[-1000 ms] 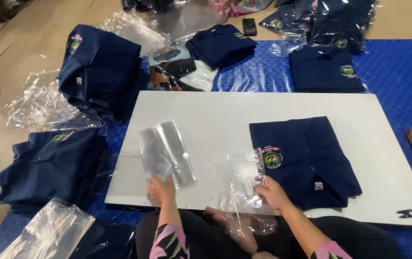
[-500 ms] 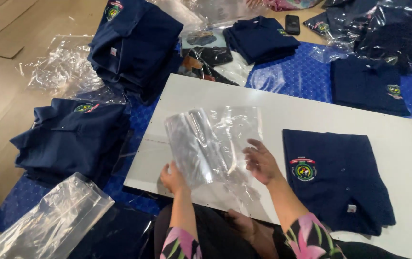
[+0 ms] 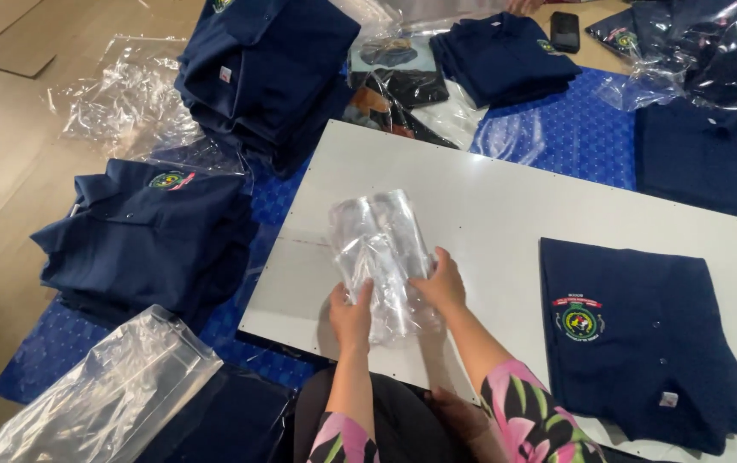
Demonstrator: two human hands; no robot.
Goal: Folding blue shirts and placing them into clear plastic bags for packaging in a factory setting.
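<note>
Clear plastic bag (image 3: 383,261) up off the white board (image 3: 506,206), crumpled and folded lengthwise, pinched at its lower end from both sides. Left hand (image 3: 351,315) clamped on the lower left edge, thumb over the front of the film, fingers (image 3: 360,296) curled shut around it. Right hand (image 3: 442,285) gripping the lower right edge, fingers (image 3: 427,276) bent over the plastic and closed on it, thumb side hidden behind the film. Both hands close together, nearly touching through the bag.

Just right of the right fingers, apart from them: a folded navy shirt (image 3: 638,339) flat on the board, round crest facing up. Left of the left fingers, past the board's edge: a stack of folded navy shirts (image 3: 150,231) on the blue mat (image 3: 570,129). Below and left of the left hand, a heap of empty clear bags (image 3: 107,394). Farther up beyond the fingertips, another tall pile of navy shirts (image 3: 266,69) and more loose plastic (image 3: 128,99).

Compared with half a second back: bag then spread wider and held higher, right hand open and flat against its side; now bag gathered narrower, right hand closed on it, both hands lower and nearer each other.
</note>
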